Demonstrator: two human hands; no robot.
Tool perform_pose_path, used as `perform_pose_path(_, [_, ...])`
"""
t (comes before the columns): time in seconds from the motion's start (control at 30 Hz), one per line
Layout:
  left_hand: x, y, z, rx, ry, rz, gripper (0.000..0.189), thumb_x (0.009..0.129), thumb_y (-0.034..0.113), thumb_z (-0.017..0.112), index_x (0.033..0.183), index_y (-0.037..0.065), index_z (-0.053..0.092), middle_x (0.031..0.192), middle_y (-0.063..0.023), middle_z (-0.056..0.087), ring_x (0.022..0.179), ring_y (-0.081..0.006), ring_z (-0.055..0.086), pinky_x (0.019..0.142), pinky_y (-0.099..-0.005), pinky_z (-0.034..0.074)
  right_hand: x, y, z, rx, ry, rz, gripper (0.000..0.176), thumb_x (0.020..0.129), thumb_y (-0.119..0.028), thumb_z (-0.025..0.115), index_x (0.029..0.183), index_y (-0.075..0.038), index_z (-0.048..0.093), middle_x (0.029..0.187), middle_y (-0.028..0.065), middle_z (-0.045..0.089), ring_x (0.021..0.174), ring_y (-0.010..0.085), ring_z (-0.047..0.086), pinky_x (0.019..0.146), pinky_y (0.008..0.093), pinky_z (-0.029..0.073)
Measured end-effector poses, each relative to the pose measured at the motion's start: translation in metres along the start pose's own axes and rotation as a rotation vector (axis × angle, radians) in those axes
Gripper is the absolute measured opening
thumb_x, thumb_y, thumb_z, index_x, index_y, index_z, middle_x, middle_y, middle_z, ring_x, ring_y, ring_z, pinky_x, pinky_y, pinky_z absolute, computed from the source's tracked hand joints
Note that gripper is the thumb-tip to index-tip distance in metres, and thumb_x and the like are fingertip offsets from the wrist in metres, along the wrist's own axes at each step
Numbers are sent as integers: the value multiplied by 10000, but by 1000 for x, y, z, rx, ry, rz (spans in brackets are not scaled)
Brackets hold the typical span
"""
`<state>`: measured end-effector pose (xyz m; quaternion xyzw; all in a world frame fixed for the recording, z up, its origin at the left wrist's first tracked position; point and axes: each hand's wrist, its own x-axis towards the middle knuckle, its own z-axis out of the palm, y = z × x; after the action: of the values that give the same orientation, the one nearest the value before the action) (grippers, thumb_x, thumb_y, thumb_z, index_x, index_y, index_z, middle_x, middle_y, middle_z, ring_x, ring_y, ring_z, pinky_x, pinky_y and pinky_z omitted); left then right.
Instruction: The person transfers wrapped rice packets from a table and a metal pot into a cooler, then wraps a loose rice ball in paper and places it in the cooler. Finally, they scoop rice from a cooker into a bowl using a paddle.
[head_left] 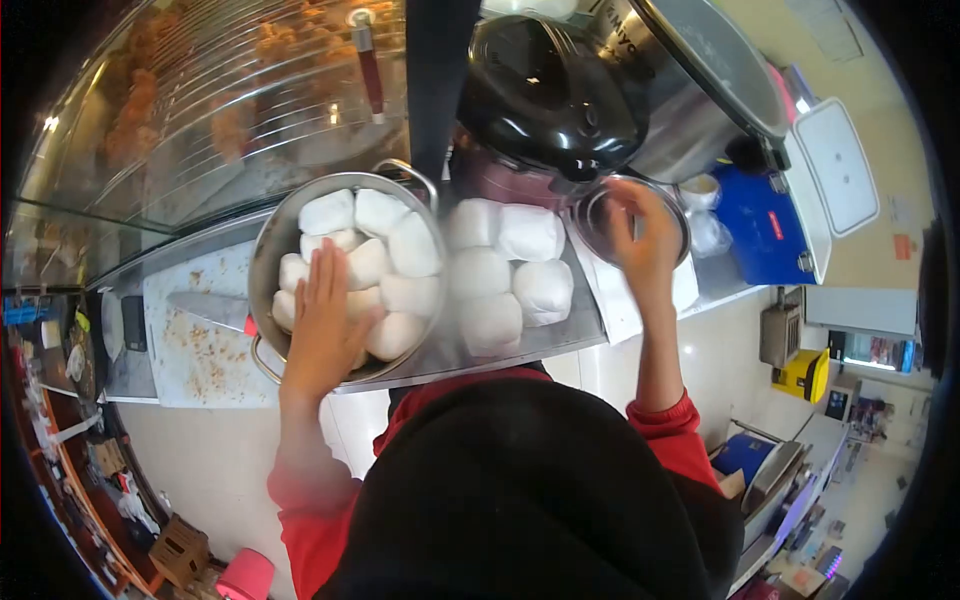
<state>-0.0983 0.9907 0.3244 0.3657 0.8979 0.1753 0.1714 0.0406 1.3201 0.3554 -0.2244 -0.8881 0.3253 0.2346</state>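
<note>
Resting flat and spread on white rounded packets [412, 245] in the round metal pot [269, 245] at left, the left hand [325, 340] is nearer them than the right hand [650, 235], apart at right over a round metal bowl [594, 220], its grip unclear.

Bundles [411, 245] in pot [266, 262]; left, knife [208, 308] on board [180, 372].

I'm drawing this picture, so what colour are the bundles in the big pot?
The bundles in the pot are white, showing best in the head view.
</note>
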Motion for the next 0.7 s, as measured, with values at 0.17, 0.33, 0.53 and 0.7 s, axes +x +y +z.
perform_pose_path(0.17, [1, -1, 3, -88, 70, 17, 687, 892, 242, 533, 1429, 24, 164, 1491, -168, 159, 1388, -316, 114, 1102, -426, 125, -14, 189, 13, -838, -13, 181, 273, 856, -176, 523, 1061, -1, 567, 953, 179, 622, 827, 358, 603, 743, 423, 479])
perform_pose_path(0.33, [-4, 19, -18, -22, 253, -44, 650, 910, 254, 508, 1423, 14, 190, 1483, -166, 186, 1385, -317, 116, 1108, -404, 115, -16, 155, -20, -639, -77, 182, 321, 822, -75, 453, 1112, -43, 587, 983, 204, 625, 899, 369, 601, 778, 445, 465])
perform_pose_path(0.53, [-26, 16, -47, -278, 642, -167, 576, 965, 322, 383, 1415, 4, 215, 1485, -149, 193, 1389, -292, 112, 1109, -397, 94, -45, -26, -115, -213, -91, 151, 437, 807, 39, 529, 1220, -98, 569, 983, 82, 627, 723, 120, 537, 662, 256, 422])
perform_pose_path(0.7, [-35, -4, -66, -371, 1011, -68, 638, 965, 469, 204, 1427, 29, 202, 1468, -142, 247, 1374, -255, 181, 1110, -412, 85, -17, -123, 26, 265, -404, -448, 524, 803, 8, 524, 1310, -102, 447, 962, 127, 586, 768, 257, 576, 673, 344, 494])
